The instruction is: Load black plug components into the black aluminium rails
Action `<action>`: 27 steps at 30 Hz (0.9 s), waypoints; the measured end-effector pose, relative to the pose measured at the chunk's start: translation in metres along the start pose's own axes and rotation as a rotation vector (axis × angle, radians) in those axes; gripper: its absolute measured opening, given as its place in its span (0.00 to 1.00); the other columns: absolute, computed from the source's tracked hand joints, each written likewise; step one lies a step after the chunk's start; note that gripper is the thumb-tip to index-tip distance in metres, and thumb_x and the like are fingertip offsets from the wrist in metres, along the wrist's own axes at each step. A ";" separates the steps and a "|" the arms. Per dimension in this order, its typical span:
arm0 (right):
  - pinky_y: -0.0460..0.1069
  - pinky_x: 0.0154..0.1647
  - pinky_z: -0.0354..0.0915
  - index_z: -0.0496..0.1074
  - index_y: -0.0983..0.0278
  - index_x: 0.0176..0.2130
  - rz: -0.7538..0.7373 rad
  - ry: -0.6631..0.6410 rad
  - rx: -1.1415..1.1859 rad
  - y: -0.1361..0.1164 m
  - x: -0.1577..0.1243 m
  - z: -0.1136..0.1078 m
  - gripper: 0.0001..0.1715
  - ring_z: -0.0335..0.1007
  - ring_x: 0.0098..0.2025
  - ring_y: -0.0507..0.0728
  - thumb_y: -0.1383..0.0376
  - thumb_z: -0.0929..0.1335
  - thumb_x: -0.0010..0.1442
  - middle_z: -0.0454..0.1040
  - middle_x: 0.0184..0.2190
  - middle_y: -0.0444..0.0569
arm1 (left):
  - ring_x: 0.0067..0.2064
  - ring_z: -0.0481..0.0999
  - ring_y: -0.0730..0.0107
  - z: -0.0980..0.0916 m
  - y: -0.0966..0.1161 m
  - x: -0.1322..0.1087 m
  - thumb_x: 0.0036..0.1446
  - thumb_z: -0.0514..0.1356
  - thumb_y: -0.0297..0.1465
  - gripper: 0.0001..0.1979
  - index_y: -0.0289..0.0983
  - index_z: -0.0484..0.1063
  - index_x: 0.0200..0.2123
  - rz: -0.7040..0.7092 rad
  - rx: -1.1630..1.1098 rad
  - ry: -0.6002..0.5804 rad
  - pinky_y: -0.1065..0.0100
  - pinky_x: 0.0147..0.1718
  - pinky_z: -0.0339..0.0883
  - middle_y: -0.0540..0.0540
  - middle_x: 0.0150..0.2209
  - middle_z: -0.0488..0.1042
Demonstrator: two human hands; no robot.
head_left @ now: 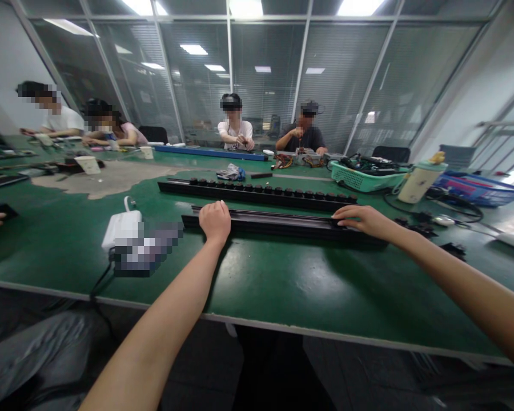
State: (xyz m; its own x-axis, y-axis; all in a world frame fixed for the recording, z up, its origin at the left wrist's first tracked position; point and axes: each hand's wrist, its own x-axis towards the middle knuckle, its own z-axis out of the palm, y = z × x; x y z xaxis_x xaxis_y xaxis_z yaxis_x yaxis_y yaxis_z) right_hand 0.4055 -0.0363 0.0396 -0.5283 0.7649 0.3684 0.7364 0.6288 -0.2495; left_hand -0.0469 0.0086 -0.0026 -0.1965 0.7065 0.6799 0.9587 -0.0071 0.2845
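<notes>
The black channel (278, 225) ran crosswise. The left hand (215, 222) gripped near its left end; the right hand (356, 220), hold unclear, touched toward its right.

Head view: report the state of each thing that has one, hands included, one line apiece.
Near black rail: lying lengthwise across the view
Far black rail: lying down, loaded with a row of black pieces
Left hand: curled over the near black rail
Right hand: fingers bent at the near black rail
Green plastic basket: filled
Drink bottle: upright
</notes>
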 end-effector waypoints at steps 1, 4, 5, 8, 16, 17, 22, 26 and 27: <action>0.58 0.57 0.72 0.83 0.57 0.45 0.001 0.000 -0.002 0.000 -0.001 0.000 0.20 0.79 0.50 0.63 0.50 0.67 0.65 0.82 0.49 0.51 | 0.46 0.76 0.49 0.000 0.000 0.000 0.72 0.36 0.36 0.28 0.36 0.76 0.38 0.000 0.000 0.001 0.54 0.49 0.61 0.32 0.40 0.80; 0.58 0.57 0.72 0.83 0.57 0.45 -0.001 0.002 -0.004 0.001 -0.001 0.001 0.20 0.79 0.50 0.63 0.50 0.67 0.65 0.82 0.49 0.51 | 0.46 0.76 0.49 0.001 -0.001 0.000 0.72 0.36 0.36 0.28 0.36 0.76 0.38 -0.002 -0.008 0.004 0.54 0.49 0.61 0.33 0.40 0.80; 0.58 0.57 0.72 0.83 0.57 0.45 -0.003 0.005 -0.004 0.002 -0.002 0.001 0.20 0.79 0.50 0.63 0.50 0.67 0.65 0.82 0.49 0.51 | 0.46 0.76 0.50 0.001 -0.002 0.000 0.72 0.37 0.36 0.28 0.37 0.76 0.38 -0.002 -0.012 0.004 0.54 0.49 0.61 0.33 0.40 0.80; 0.58 0.57 0.72 0.83 0.56 0.45 -0.007 0.014 -0.009 0.006 -0.004 0.001 0.20 0.79 0.51 0.63 0.50 0.67 0.65 0.82 0.49 0.50 | 0.47 0.76 0.50 0.002 -0.002 0.000 0.72 0.36 0.36 0.28 0.37 0.76 0.37 -0.002 -0.020 0.002 0.54 0.49 0.61 0.33 0.40 0.80; 0.59 0.58 0.72 0.83 0.57 0.45 0.011 0.015 -0.019 0.017 -0.013 -0.003 0.21 0.79 0.51 0.64 0.49 0.67 0.65 0.82 0.49 0.51 | 0.45 0.76 0.50 0.001 -0.001 0.000 0.72 0.37 0.35 0.27 0.37 0.75 0.36 0.008 -0.002 0.016 0.55 0.47 0.61 0.33 0.39 0.80; 0.59 0.58 0.72 0.83 0.57 0.45 0.009 0.016 -0.017 0.017 -0.013 -0.003 0.21 0.79 0.51 0.64 0.49 0.67 0.65 0.82 0.49 0.52 | 0.44 0.76 0.50 0.001 -0.001 0.000 0.72 0.37 0.35 0.28 0.37 0.75 0.36 0.012 0.010 0.019 0.55 0.47 0.61 0.33 0.39 0.80; 0.59 0.57 0.73 0.83 0.58 0.44 0.005 0.024 -0.026 0.015 -0.012 -0.002 0.20 0.79 0.51 0.64 0.50 0.67 0.65 0.82 0.48 0.52 | 0.44 0.76 0.50 0.002 -0.001 0.000 0.72 0.37 0.35 0.27 0.37 0.76 0.36 0.021 0.021 0.030 0.55 0.46 0.61 0.34 0.39 0.80; 0.59 0.56 0.73 0.82 0.58 0.43 0.016 0.033 -0.026 0.015 -0.012 -0.001 0.19 0.79 0.50 0.64 0.51 0.67 0.64 0.83 0.47 0.52 | 0.44 0.76 0.50 0.001 0.000 0.000 0.72 0.38 0.35 0.27 0.37 0.76 0.36 0.012 0.005 0.030 0.55 0.46 0.61 0.33 0.39 0.80; 0.59 0.56 0.73 0.82 0.58 0.43 0.021 0.034 -0.030 0.015 -0.012 -0.001 0.18 0.79 0.50 0.64 0.51 0.67 0.64 0.83 0.46 0.52 | 0.44 0.76 0.50 0.001 0.000 0.000 0.72 0.38 0.35 0.27 0.37 0.76 0.37 0.010 0.000 0.026 0.55 0.47 0.61 0.33 0.39 0.80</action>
State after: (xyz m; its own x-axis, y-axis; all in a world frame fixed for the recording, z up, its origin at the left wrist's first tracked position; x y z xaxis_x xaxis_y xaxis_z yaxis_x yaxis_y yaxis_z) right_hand 0.4234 -0.0364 0.0326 -0.4986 0.7725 0.3933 0.7597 0.6079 -0.2310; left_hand -0.0469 0.0094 -0.0031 -0.1920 0.6876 0.7002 0.9605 -0.0146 0.2778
